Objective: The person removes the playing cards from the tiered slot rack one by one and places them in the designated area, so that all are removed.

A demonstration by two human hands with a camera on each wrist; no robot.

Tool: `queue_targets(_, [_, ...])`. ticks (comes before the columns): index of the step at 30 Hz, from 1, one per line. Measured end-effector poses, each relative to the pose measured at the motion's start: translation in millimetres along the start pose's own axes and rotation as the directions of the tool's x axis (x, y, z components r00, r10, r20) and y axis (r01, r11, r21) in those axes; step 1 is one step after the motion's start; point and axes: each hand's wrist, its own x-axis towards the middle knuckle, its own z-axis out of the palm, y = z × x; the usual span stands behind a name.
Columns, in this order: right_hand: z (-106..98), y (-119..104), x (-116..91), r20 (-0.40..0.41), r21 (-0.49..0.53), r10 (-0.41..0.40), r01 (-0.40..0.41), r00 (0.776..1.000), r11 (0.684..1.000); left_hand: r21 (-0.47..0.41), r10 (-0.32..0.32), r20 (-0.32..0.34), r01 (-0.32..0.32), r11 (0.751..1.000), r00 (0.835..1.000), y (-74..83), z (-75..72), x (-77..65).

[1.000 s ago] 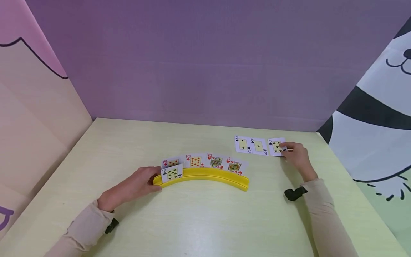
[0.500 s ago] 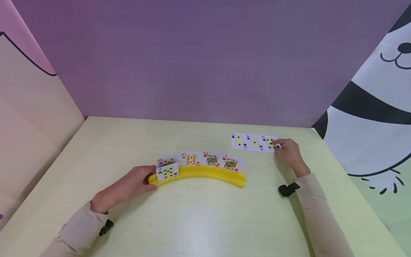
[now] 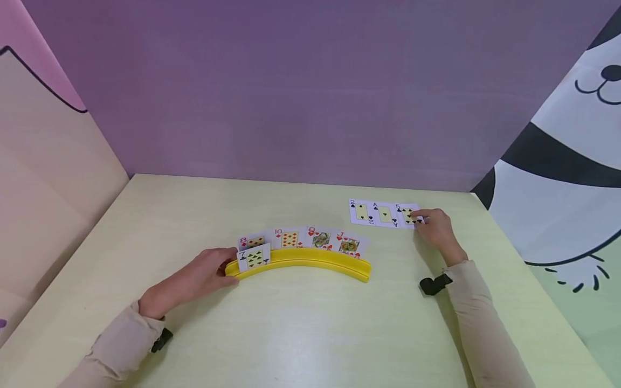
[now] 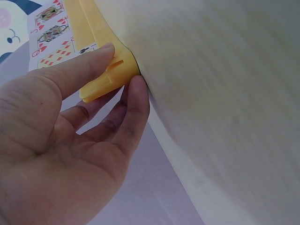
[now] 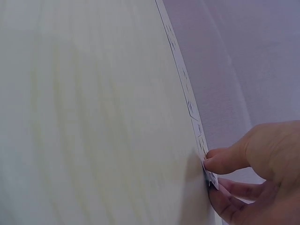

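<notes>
The left hand [image 3: 201, 276], left of centre in the frame, pinches the left end of the yellow rack [image 3: 315, 259]: thumb on the near side, the other fingers [image 4: 135, 105] curled at the far side, with the rack's end filling the gap between. That hold probably steadies the light-looking rack on the worktop [image 3: 301, 328] and leaves its length free for cards.

The rack's curve spreads the eight [image 3: 248, 242], ten [image 3: 289, 238], queen [image 3: 320, 239] and jack [image 3: 349, 245] in a slight fan, leaning back so that their faces and corner marks show to the person. The seven [image 3: 254, 257] stands in front of the eight, hiding its lower part; a lower front groove may carry it.

At the right of the frame, the right hand [image 3: 440, 233] pinches the right edge of the five [image 3: 402, 216], fingers nearly together with only the card between them. Gripping by the edge likely lets a thin card come up off a flat surface. The five lies just beside the ace [image 3: 385, 214], with the two [image 3: 361, 212] next along, all face up in a row beyond the rack, so each can be read.
</notes>
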Motion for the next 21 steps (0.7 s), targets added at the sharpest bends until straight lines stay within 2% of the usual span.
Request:
queue_targets(6, [0.3, -0.5, 0.1, -0.015, -0.021, -0.033, 0.033, 0.999, 0.999, 0.004, -0.01, 0.004, 0.01, 1.0, 1.0, 0.6, -0.4, 0.5])
queue_targets(21, [-0.5, -2.6, -1.7, -0.009, -0.019, -0.051, 0.05, 0.999, 0.999, 0.017, 0.002, 0.001, -0.002, 1.0, 1.0, 0.9, -0.2, 0.7])
